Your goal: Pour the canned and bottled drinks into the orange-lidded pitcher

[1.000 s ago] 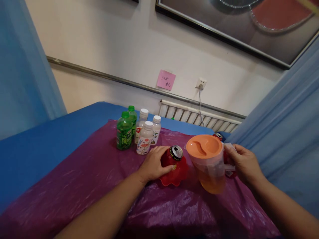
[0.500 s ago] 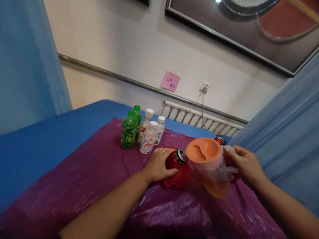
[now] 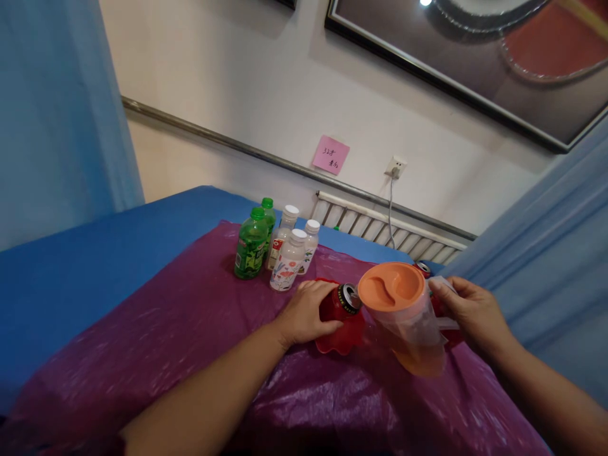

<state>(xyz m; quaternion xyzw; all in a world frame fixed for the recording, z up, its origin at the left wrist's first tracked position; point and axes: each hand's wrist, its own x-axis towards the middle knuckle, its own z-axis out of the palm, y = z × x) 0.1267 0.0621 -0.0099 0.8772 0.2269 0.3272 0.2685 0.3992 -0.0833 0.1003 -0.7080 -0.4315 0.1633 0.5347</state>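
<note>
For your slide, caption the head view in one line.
Left hand grips a red can in a red dish; right hand holds an orange-lidded pitcher.

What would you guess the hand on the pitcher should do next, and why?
Probably tip it further toward the red bowl. The right hand grips the handle of the pitcher, already leaning, orange liquid inside; the left hand steadies the bowl, which holds a can.

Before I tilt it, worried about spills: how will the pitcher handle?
The pitcher is roughly a third full of orange liquid, so probably bottom-heavy and sloshy. Its clear plastic wall looks light and stiff. The right hand grips the handle, so it should stay controllable.
</note>
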